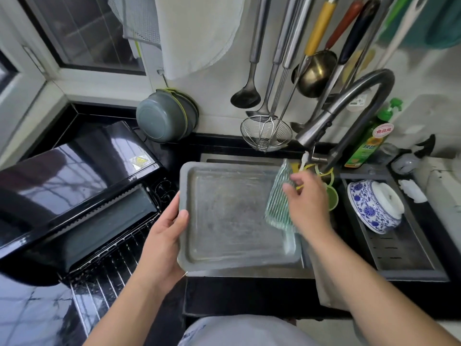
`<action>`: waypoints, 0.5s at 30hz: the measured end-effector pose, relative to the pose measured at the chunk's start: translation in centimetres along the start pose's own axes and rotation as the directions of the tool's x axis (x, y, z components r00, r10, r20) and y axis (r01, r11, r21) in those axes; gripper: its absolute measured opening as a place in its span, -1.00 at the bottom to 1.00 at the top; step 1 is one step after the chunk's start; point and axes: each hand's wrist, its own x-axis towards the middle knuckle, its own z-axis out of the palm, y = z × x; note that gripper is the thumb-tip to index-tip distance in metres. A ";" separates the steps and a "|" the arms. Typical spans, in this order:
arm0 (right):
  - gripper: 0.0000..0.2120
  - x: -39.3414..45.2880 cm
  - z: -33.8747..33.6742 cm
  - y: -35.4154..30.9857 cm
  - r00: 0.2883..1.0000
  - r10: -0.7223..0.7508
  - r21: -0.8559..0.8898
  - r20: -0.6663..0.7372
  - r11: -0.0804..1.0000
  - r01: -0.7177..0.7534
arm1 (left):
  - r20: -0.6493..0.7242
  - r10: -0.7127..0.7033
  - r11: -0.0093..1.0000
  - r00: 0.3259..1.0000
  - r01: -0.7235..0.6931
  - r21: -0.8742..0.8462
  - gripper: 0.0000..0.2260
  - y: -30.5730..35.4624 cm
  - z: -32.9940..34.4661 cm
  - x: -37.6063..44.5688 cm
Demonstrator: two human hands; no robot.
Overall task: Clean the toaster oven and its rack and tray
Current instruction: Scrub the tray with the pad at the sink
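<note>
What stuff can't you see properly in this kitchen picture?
Head view only:
- Sink basin: covered by the tray, which the left hand grips.
- Cloth: partly behind the right hand.
- Toaster oven inside: too dark, cut by the left edge.
- Bottle label: too small.
- Running water: cannot tell.

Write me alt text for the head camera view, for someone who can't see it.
A person holds a grey baking tray over the sink, the left hand gripping its left edge while the right hand holds a striped green cloth against its right side. A black toaster oven sits to the left, utensils hang above.
</note>
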 end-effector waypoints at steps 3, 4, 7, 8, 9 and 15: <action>-0.86 3.6 -0.8 -0.3 0.993 0.026 0.076 0.111 0.997 -0.034 | 0.061 -0.042 0.998 0.997 0.039 0.053 -0.61 0.1 0.3 0.1; -0.83 4.3 -1.2 -0.5 0.970 0.012 0.062 0.243 0.998 -0.028 | 0.056 -0.037 0.997 0.998 0.033 0.065 -0.62 0.2 0.4 0.2; -0.79 4.9 -2.8 -0.4 0.836 -0.070 0.125 0.544 0.992 0.001 | 0.002 -0.006 0.996 1.000 0.006 0.094 -0.65 0.7 0.1 0.6; -0.77 4.9 -3.7 -0.1 0.802 -0.100 0.193 0.589 0.981 -0.020 | -0.011 -0.006 0.995 1.000 0.007 0.101 -0.65 0.8 -0.2 0.7; -0.73 5.1 -4.3 0.6 0.770 -0.115 0.263 0.627 0.962 -0.071 | -0.025 -0.009 0.995 1.000 0.011 0.101 -0.65 0.9 -0.6 0.8; -0.73 6.2 -4.8 2.3 0.770 -0.058 0.197 0.635 0.977 -0.088 | -0.042 -0.016 0.995 0.999 0.020 0.102 -0.64 0.9 -1.1 1.0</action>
